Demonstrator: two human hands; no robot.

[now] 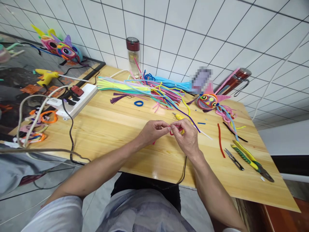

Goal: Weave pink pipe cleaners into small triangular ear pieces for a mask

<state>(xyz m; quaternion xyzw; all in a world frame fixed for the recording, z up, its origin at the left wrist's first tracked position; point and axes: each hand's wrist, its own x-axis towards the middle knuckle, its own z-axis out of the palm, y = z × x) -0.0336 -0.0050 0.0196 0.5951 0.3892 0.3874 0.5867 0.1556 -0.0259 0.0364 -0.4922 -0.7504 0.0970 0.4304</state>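
Note:
Over the middle of the table, my left hand (pixel 155 130) and my right hand (pixel 185 135) meet fingertip to fingertip, both pinched closed. Between them is a bent pinkish-red pipe cleaner (pixel 172 132), mostly hidden by the fingers. A small pinkish-red end also shows beneath my left hand. Just behind my right hand lies a yellow glue gun (pixel 178 117), partly covered, with a dark cord running to the table's front edge. A dark blue pipe cleaner (pixel 193 121) and a white stick reach out past my right hand. A blue ring (pixel 138 103) rests farther back on the left.
Bundled colourful pipe cleaners (pixel 125 86) lie along the back by a glass bottle (pixel 133 58). At right are a fish-like craft figure (pixel 207 101), thread snips (pixel 233 159) and green-yellow pliers (pixel 252 160). A power strip (pixel 77 102) with cords and another yellow glue gun (pixel 45 77) stand left.

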